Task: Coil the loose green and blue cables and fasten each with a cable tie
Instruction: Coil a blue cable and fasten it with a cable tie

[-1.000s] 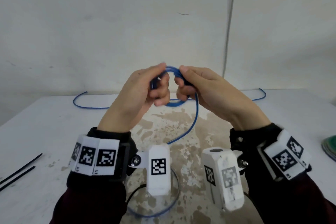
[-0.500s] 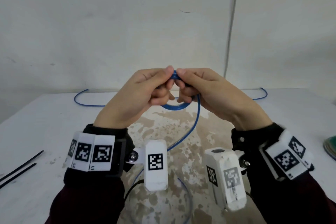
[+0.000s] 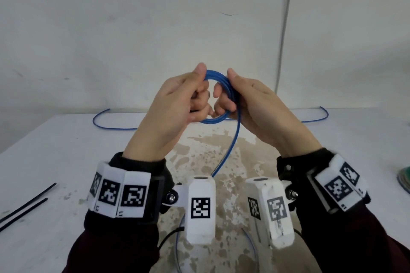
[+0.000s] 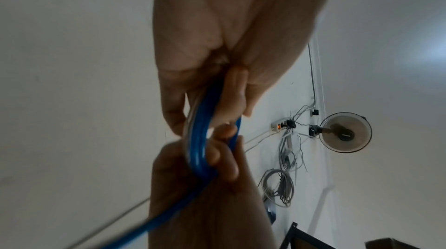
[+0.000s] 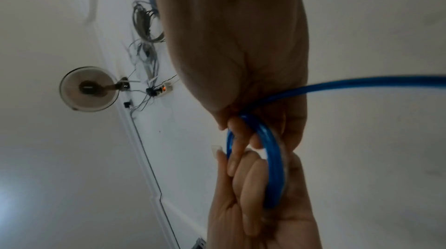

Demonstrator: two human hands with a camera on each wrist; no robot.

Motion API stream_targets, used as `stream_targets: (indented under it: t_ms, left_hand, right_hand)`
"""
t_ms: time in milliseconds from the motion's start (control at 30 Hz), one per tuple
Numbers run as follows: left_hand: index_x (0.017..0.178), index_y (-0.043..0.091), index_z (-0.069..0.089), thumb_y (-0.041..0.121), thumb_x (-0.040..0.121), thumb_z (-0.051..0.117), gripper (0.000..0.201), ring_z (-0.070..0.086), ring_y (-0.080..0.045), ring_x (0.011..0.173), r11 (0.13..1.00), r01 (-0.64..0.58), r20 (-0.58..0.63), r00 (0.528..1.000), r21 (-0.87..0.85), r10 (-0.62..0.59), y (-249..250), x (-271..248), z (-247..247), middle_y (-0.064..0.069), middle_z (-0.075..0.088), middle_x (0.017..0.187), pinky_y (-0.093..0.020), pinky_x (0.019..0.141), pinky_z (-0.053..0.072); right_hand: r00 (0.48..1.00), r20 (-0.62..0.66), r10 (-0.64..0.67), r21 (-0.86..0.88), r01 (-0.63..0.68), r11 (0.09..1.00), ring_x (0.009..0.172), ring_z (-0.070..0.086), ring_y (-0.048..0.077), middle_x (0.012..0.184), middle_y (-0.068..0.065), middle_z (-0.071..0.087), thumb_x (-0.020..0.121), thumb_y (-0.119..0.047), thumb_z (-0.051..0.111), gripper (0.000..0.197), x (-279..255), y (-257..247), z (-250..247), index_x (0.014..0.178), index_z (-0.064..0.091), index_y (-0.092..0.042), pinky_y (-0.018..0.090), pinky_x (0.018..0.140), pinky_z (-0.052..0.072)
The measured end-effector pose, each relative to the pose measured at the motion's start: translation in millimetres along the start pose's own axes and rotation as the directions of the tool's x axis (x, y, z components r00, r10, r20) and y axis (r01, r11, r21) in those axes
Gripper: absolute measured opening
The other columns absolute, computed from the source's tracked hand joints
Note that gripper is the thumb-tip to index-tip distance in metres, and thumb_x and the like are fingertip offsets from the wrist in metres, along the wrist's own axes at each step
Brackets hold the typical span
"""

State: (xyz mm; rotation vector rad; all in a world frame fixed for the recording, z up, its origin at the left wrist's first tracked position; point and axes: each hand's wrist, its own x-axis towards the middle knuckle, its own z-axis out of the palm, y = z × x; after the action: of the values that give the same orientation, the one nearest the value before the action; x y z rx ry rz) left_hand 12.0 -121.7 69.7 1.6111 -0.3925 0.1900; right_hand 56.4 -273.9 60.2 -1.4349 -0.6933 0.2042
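A small coil of blue cable (image 3: 213, 120) is held up above the table between both hands. My left hand (image 3: 199, 86) pinches the coil's left side, thumb on top and fingers curled through the ring. My right hand (image 3: 228, 90) grips the right side the same way. The loose tail (image 3: 230, 150) drops from under the right hand to the table and loops near my wrists. The left wrist view shows the coil (image 4: 200, 138) edge-on between the fingers of both hands. In the right wrist view the tail (image 5: 362, 83) leaves the coil (image 5: 272, 157) to the right.
More blue cable lies along the table's far edge, at the left (image 3: 106, 123) and right (image 3: 324, 115). Two black cable ties (image 3: 26, 204) lie at the left. A green object (image 3: 405, 182) is cut off at the right edge. The white table (image 3: 66, 162) has a worn brown patch.
Both hands have lifted the coil a little and drawn slightly apart, so the ring now faces me and looks rounder. The tail loop on the table has shifted.
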Motion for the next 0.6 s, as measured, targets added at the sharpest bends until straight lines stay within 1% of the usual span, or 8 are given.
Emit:
stream_targets:
  t_ms: [67,133,267,367,433,500,567,600]
  left_hand:
    - [0.068,0.016,0.032,0.036,0.101,0.034,0.039,0.02,-0.012,0.043,0.999,0.033,-0.007,0.999,-0.031,-0.033,0.4,1.3,-2.6,0.003,0.019,0.053,-0.029,0.066,0.035]
    - [0.067,0.015,0.034,0.037,0.1,0.033,0.039,0.025,-0.013,0.042,0.992,0.106,0.073,0.992,-0.066,-0.102,0.4,2.5,-6.1,0.003,0.022,0.053,-0.031,0.065,0.03]
    - [0.065,0.012,0.038,0.038,0.092,0.042,0.037,0.035,-0.016,0.04,0.986,0.159,0.213,0.963,0.041,-0.165,-3.1,0.1,-8.7,0.003,0.026,0.05,-0.035,0.066,0.037]
    - [0.063,0.014,0.04,0.035,0.094,0.042,0.037,0.021,-0.013,0.045,0.998,0.06,0.155,0.986,0.036,-0.065,-3.5,-0.9,-5.6,0.006,0.022,0.053,-0.036,0.063,0.022]
    - [0.062,0.016,0.032,0.036,0.096,0.039,0.04,0.016,-0.015,0.048,1.0,-0.003,0.07,0.998,-0.021,0.004,-3.5,0.9,-3.8,0.003,0.019,0.056,-0.035,0.063,0.016]
    - [0.065,0.016,0.024,0.039,0.094,0.039,0.04,0.018,-0.012,0.045,0.996,-0.004,0.014,1.0,-0.09,0.005,-3.2,2.7,-3.6,0.004,0.017,0.055,-0.036,0.065,0.014]
    - [0.064,0.016,0.029,0.041,0.091,0.041,0.039,0.024,-0.011,0.041,0.989,0.046,0.048,0.998,-0.138,-0.04,-4.2,4.2,-4.2,0.005,0.021,0.051,-0.033,0.064,0.017]
    - [0.063,0.016,0.032,0.042,0.089,0.042,0.038,0.029,-0.013,0.04,0.989,0.073,0.087,0.994,-0.131,-0.062,-4.5,4.0,-4.4,0.005,0.023,0.049,-0.029,0.061,0.024]
  right_hand:
    - [0.999,0.026,0.034,0.064,-0.036,0.997,0.064,0.056,0.015,0.054,-0.002,0.043,0.104,-0.027,0.027,0.043,-0.8,-0.3,-1.3,0.079,0.055,-0.007,0.027,0.077,0.051]
    - [0.998,0.053,0.044,0.088,-0.048,0.995,0.061,0.051,0.016,0.055,-0.003,0.035,0.104,-0.026,0.028,0.04,-2.4,-1.4,-3.3,0.074,0.049,-0.01,0.026,0.074,0.048]
    - [0.997,0.072,0.013,-0.159,-0.002,0.987,0.053,0.035,0.014,0.051,-0.008,0.029,0.103,-0.028,0.034,0.039,-4.0,-1.2,-2.6,0.069,0.045,-0.012,0.032,0.069,0.038]
    - [0.999,0.051,0.007,-0.134,0.0,0.991,0.053,0.038,0.014,0.049,-0.009,0.034,0.103,-0.029,0.033,0.04,-3.6,-3.0,0.4,0.072,0.049,-0.01,0.029,0.068,0.041]
    - [0.997,0.055,0.052,-0.013,-0.051,0.999,0.059,0.049,0.016,0.052,-0.004,0.046,0.103,-0.032,0.03,0.043,-3.8,-5.2,-2.3,0.077,0.055,-0.009,0.029,0.074,0.05]
    - [0.992,0.095,0.088,0.083,-0.096,0.992,0.068,0.057,0.016,0.057,0.0,0.052,0.103,-0.032,0.028,0.044,-5.5,-6.6,-5.7,0.078,0.056,-0.009,0.031,0.08,0.053]
    - [0.99,0.112,0.083,0.128,-0.097,0.987,0.066,0.054,0.016,0.054,-0.001,0.04,0.103,-0.031,0.028,0.042,-7.0,-7.6,-6.6,0.073,0.05,-0.011,0.027,0.078,0.05]
    - [0.992,0.105,0.076,0.117,-0.088,0.989,0.061,0.049,0.015,0.053,-0.003,0.031,0.103,-0.03,0.029,0.041,-7.4,-7.8,-6.0,0.071,0.046,-0.012,0.024,0.074,0.046]
